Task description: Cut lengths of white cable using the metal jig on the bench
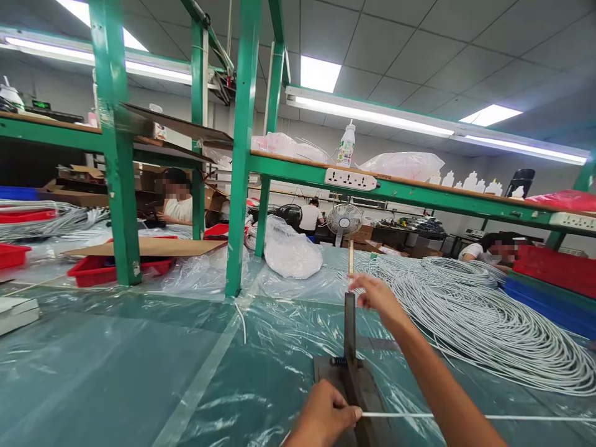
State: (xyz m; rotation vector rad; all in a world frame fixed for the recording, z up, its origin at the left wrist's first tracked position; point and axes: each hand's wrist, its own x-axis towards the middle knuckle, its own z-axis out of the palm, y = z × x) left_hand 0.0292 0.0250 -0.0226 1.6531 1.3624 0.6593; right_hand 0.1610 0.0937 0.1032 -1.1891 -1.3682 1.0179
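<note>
Low in the view, my left hand point(328, 413) pinches a thin white cable point(410, 415) that runs off to the right. The hand is beside a metal bench tool point(372, 385) with an upright bar point(349, 326) and a spring at its base. My right hand point(375, 295) is raised at the top of that bar, by a brass-coloured rod point(351, 257). Its fingers are bent, and whether they touch the rod or bar is unclear.
Large coils of white cable point(488, 310) lie at the right beside a blue bin point(540, 304). Green posts point(239, 155) carry a shelf with a power strip point(351, 179). A plastic bag point(291, 251) and red trays point(95, 271) are further back. Other people sit beyond.
</note>
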